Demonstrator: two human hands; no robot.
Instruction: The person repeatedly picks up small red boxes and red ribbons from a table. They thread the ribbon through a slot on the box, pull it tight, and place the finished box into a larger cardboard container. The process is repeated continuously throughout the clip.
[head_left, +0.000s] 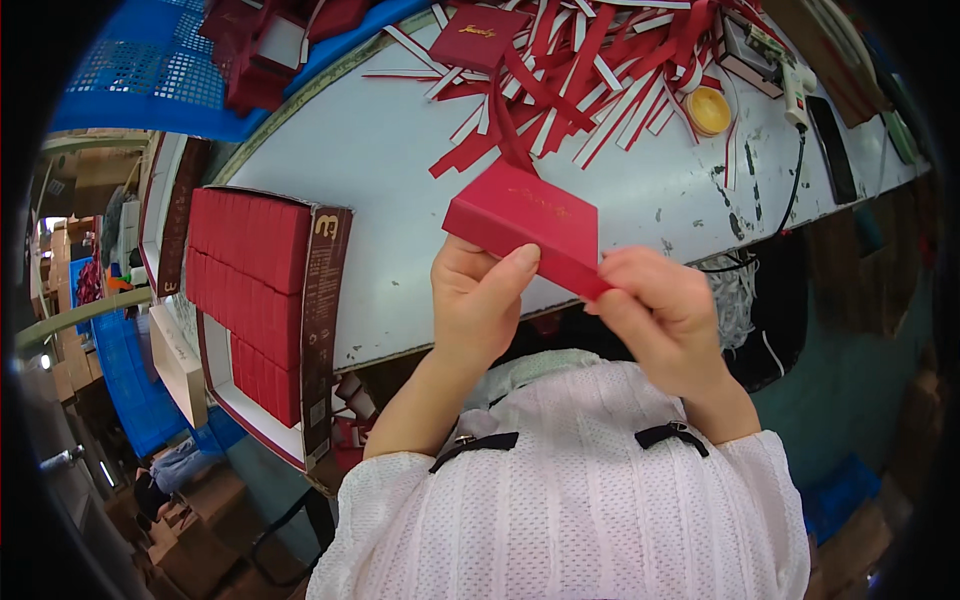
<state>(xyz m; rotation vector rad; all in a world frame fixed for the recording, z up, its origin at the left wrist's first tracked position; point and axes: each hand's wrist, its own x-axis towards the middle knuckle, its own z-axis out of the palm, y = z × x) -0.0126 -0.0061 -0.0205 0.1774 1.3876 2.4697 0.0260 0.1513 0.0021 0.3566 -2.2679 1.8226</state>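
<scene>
A flat red gift box (525,212) with gold lettering on its lid is held up in front of me, tilted, above the table's near edge. My left hand (475,300) grips its left side, with the thumb on the near side face. At the near right corner, the fingers of my right hand (665,310) are pinched together on the box; whether a ribbon end is also between them cannot be made out. Just beyond the box lies a loose pile of red and white ribbon strips (590,75). Another red box (478,38) rests among the strips.
On the left, a brown carton (325,330) holds rows of red boxes (250,250). Blue perforated crates (150,75) with more boxes stand at the far left. A yellow tape roll (708,110), a power strip (796,95) and a dark phone-like slab (832,150) lie on the white table (400,190).
</scene>
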